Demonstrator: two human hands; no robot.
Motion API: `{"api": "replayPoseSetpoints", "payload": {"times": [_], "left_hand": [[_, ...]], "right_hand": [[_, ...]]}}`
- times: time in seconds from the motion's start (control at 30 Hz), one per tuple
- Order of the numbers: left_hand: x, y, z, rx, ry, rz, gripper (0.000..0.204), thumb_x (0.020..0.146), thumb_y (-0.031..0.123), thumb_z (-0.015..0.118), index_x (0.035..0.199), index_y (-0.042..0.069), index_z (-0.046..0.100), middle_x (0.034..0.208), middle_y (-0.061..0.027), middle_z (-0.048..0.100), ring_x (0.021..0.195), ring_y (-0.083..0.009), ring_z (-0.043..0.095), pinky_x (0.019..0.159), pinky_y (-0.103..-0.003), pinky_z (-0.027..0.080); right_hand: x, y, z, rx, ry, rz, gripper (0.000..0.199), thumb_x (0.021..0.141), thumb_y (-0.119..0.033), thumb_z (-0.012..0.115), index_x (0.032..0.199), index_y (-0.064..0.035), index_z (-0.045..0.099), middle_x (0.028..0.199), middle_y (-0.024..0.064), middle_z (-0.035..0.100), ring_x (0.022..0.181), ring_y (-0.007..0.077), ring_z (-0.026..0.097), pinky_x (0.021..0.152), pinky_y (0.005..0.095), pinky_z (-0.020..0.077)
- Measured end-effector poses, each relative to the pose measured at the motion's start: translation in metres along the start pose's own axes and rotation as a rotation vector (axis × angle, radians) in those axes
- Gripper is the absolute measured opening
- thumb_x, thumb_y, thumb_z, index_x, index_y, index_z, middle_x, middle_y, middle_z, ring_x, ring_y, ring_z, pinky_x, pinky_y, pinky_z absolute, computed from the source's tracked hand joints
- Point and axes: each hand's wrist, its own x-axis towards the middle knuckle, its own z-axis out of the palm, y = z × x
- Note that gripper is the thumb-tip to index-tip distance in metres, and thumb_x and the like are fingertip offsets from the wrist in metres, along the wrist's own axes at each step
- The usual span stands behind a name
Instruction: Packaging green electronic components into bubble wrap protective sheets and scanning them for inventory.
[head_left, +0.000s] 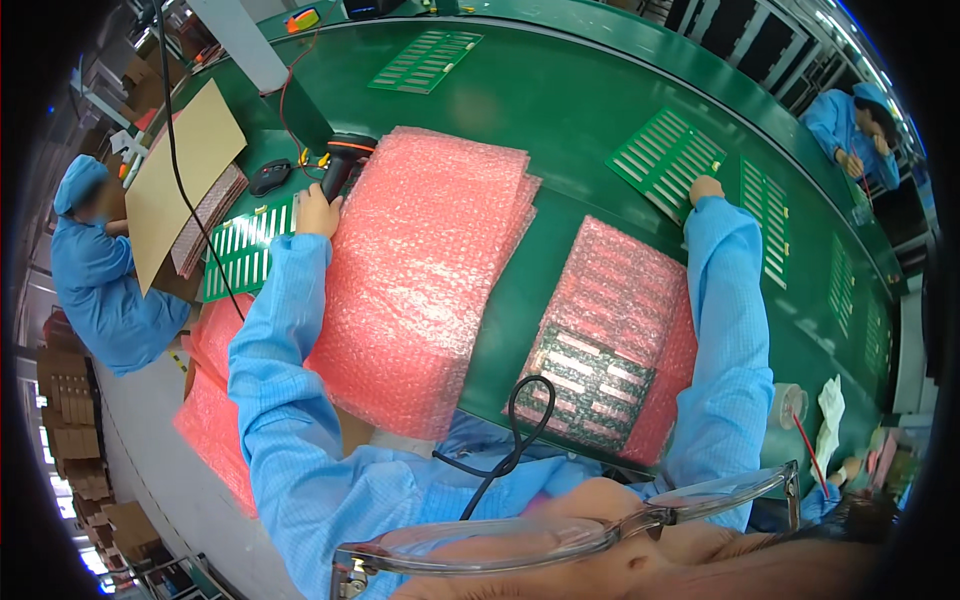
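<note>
My left hand point(318, 212) is closed round the lower handle of a dark barcode scanner point(350, 158) with an orange band; its fingers are partly hidden. Just left of this hand lies a green circuit board panel point(238, 250) with rows of pale strips, overlapped by my sleeve. My right hand point(706, 188) has its fingers curled at the near right edge of another green circuit board panel point(665, 155). Between my arms sits a tall stack of pink bubble wrap bags point(420, 260). Right of it, a bagged panel point(595, 375) rests on more pink bubble wrap.
More panels point(765, 220) lie along the green table point(545, 110). A black mouse point(270, 177) and a tan cardboard sheet point(195, 175) are at left. A black cable point(180, 160) hangs across the left side. Co-workers in blue sit left point(110, 265) and far right point(850, 135).
</note>
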Motion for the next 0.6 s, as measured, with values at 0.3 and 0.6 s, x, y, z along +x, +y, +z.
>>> {"api": "replayPoseSetpoints", "payload": {"times": [0.3,0.6], "left_hand": [[-0.174,0.212,-0.094,0.012,-0.139,0.682,0.041,0.075,0.036,0.061,0.088,-0.002,0.052,0.076,-0.0178,0.053,0.069,-0.0343,0.055,0.055,-0.040,0.047],[-0.155,0.193,-0.124,-0.036,-0.402,0.558,0.020,0.079,0.014,0.056,0.082,-0.006,0.055,0.071,-0.0156,0.061,0.068,-0.0288,0.062,0.057,-0.034,0.049]], "right_hand": [[0.000,0.027,0.008,0.977,0.234,0.394,0.029,0.074,-0.020,0.066,0.080,0.0070,0.059,0.074,0.0166,0.061,0.054,0.0243,0.061,0.046,0.0351,0.0481],[-0.050,0.018,-0.059,1.459,-0.006,0.078,0.016,0.077,-0.015,0.062,0.083,-0.0009,0.059,0.078,0.0067,0.058,0.069,0.0171,0.054,0.063,0.0302,0.0453]]}}
